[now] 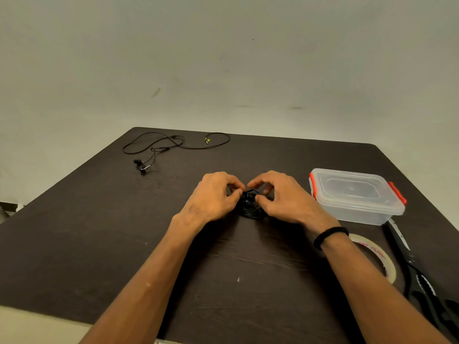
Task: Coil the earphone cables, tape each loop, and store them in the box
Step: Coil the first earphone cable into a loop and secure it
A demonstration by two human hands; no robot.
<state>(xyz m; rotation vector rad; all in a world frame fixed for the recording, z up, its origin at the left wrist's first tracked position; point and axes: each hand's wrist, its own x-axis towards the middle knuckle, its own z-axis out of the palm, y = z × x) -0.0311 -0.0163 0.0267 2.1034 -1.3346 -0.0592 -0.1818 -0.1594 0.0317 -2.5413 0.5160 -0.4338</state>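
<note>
Fingers (237, 192) of the left hand (213, 197) and right hand (285, 197) curl in, pinching a small black coiled earphone cable (249, 206) mid-tabletop (99, 232); the lidded box (355, 194) stands just right.

Both my forearms reach in from the bottom edge and converge toward centre view, the left from about 7 o'clock, the right from about 5 o'clock. My left hand (213, 197) sits palm-down, knuckles up, its fingers curled with thumb and fingertips pinching at its 3 o'clock side. My right hand (285, 197) mirrors it, index finger arched over and thumb tucked beneath, pinching at its 9 o'clock side. The fingertips of both hands nearly meet on a small dark coiled cable (249, 207) between them. A black band (329, 235) circles my right wrist. Both wrists are bare and held fairly straight.
</note>
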